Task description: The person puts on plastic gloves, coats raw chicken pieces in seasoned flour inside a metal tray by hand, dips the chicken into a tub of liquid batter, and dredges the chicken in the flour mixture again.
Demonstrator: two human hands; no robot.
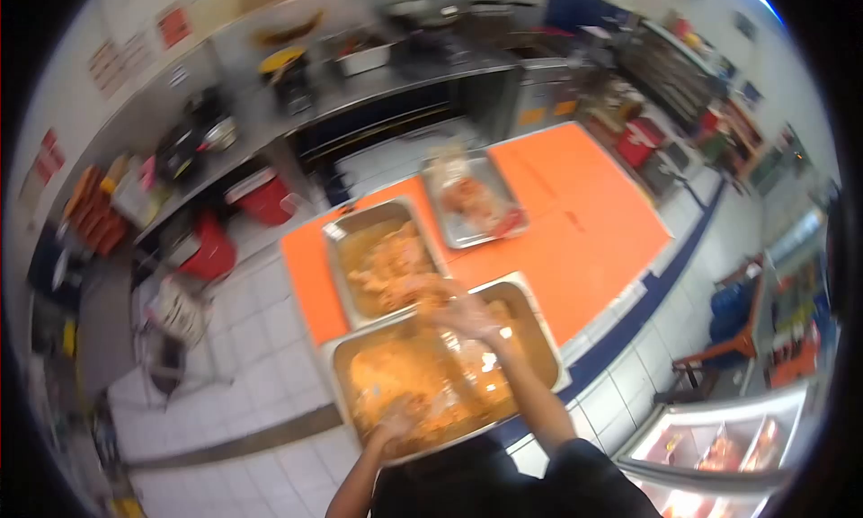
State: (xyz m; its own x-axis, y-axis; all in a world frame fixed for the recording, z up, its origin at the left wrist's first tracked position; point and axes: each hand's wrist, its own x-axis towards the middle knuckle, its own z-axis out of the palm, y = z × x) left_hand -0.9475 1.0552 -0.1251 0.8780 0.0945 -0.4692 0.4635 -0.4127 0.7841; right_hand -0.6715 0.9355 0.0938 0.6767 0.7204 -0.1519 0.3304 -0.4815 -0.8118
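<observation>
A large metal pan [548, 361] nearest my body holds orange, saucy pieces that look like marinated meat [387, 365], with a shiny clear plastic bag or sheet [467, 356] over part of them. My left hand [402, 419] is down in the orange mix at the pan's near left, its fingers mostly hidden. Over the pan's far rim reaches my right hand [463, 313], blurred, beside the second pan [337, 257]. That pan also has orange-coated pieces [391, 262]. Orange matter shows by the right fingers, but whether they grip it is unclear.
An orange tabletop [575, 212] lies under the pans. A third metal tray [463, 239] behind holds bagged meat-like pieces. Red buckets [265, 199] stand on the tiled floor, left. A steel counter [342, 91] runs behind; a display freezer [719, 437] stands at the lower right.
</observation>
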